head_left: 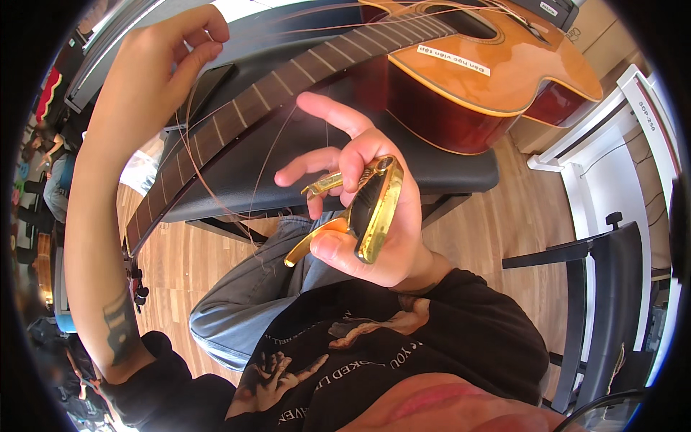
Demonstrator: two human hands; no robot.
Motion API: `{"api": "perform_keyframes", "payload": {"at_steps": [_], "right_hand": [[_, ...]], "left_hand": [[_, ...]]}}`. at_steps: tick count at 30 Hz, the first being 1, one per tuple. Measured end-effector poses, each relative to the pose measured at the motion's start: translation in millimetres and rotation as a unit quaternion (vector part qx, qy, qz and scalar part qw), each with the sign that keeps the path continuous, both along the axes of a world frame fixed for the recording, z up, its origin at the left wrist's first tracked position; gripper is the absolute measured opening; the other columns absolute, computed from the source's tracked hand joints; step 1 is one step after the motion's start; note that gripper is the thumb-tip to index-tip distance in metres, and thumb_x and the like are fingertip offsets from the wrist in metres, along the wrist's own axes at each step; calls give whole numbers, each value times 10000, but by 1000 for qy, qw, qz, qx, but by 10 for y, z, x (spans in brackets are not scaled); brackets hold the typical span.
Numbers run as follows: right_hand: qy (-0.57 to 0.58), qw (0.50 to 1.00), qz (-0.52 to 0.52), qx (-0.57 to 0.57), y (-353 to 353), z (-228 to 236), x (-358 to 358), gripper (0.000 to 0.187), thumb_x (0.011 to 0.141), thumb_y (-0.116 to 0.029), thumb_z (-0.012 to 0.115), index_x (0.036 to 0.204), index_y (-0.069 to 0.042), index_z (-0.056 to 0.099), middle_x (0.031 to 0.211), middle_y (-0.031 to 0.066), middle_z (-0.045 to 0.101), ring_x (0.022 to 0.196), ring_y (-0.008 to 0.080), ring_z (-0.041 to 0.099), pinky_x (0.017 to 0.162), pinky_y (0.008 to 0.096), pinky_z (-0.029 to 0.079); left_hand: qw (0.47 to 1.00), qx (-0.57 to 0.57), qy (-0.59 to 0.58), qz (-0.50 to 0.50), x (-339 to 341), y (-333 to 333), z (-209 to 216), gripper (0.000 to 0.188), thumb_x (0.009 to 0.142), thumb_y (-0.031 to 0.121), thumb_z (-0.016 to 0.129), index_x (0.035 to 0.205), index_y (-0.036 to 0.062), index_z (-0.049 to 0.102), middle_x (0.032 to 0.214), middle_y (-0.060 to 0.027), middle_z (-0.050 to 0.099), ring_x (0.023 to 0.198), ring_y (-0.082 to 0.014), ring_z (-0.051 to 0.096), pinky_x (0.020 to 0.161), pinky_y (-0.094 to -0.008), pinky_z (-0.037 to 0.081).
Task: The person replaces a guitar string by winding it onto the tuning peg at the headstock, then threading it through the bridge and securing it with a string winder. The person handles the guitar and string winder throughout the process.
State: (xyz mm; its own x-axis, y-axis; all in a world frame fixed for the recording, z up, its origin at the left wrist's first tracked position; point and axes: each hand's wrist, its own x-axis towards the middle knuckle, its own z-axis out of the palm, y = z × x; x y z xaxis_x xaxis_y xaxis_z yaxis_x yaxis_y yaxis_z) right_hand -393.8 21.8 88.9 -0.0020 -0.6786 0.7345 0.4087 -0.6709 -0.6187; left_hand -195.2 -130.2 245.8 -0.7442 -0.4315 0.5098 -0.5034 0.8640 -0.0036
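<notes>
In my right hand (392, 216) is a shiny gold spring guitar capo (383, 209) with a black pad. My thumb presses one of its handles, and the index finger points away from it. The capo is held above my lap, apart from the guitar neck. An acoustic guitar (497, 68) with an orange-brown top and dark red sides lies face up, its fretboard (252, 101) running down to the left. My left hand (169, 57) is raised over the neck, its fingers curled around loose guitar strings (188, 137). The strings' thin ends dangle over the neck; the exact grip is partly hidden.
The guitar rests on a black padded bench (446, 173). On the right stand a white stand (612, 165) and a black chair (608, 273). Below is wooden flooring (479, 241). Other people and instruments appear small and blurred at the far left edge.
</notes>
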Motion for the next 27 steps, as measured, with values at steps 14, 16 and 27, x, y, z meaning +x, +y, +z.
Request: {"api": "perform_keyframes", "payload": {"at_steps": [14, 16, 27], "right_hand": [[37, 987, -31, 155, 115, -330, 35, 667, 723, -41, 919, 1143, -79, 402, 1593, 281, 214, 675, 48, 619, 552, 177, 403], [33, 989, -3, 145, 105, -357, 110, 651, 736, -27, 906, 1144, -94, 402, 1588, 289, 218, 669, 40, 619, 553, 181, 397], [-59, 982, 152, 93, -370, -710, 1192, 627, 722, -102, 913, 1082, -78, 399, 1588, 245, 292, 757, 48, 509, 626, 200, 439]], "left_hand": [[926, -289, -235, 66, 180, -905, -245, 44, 828, 139, 638, 823, 103, 663, 762, -97, 583, 737, -313, 700, 647, -453, 563], [915, -291, -268, 79, 212, -966, -251, 48, 826, 159, 630, 809, 115, 639, 768, -71, 597, 732, -302, 701, 629, -448, 560], [948, -190, -246, 74, 770, -948, -120, 158, 787, 111, 716, 941, 101, 685, 882, -94, 676, 814, -341, 701, 695, -466, 571]]}}
